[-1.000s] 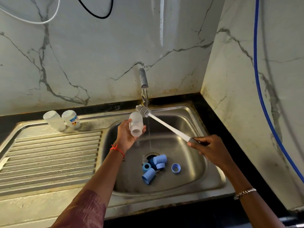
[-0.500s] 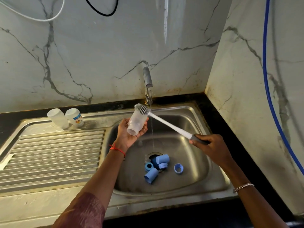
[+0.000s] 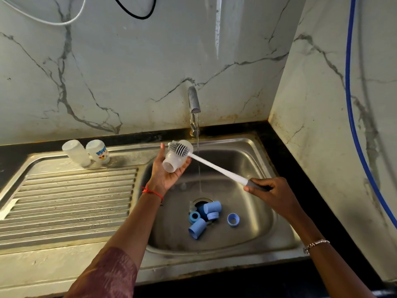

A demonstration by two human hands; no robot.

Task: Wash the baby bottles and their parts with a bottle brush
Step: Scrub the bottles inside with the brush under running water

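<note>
My left hand (image 3: 166, 173) holds a clear baby bottle (image 3: 175, 161) on its side over the sink basin (image 3: 253, 160), mouth toward me. My right hand (image 3: 271, 193) grips the grey handle of a white bottle brush (image 3: 217, 166). Its grey bristle head (image 3: 178, 148) lies against the outside of the bottle's base. Several blue caps and rings (image 3: 206, 218) lie around the drain. Two more clear bottles (image 3: 87, 152) stand upside down on the drainboard's back edge.
Water runs in a thin stream from the tap (image 3: 194, 104) just right of the bottle. The ribbed steel drainboard (image 3: 68, 201) lies to the left. Marble walls close the back and right; a blue hose (image 3: 352, 117) hangs down the right wall.
The bottle has tipped and turned in my left hand, its mouth now facing me. The brush head has slid from the bottle's top edge onto its base. Both hands stay over the basin.
</note>
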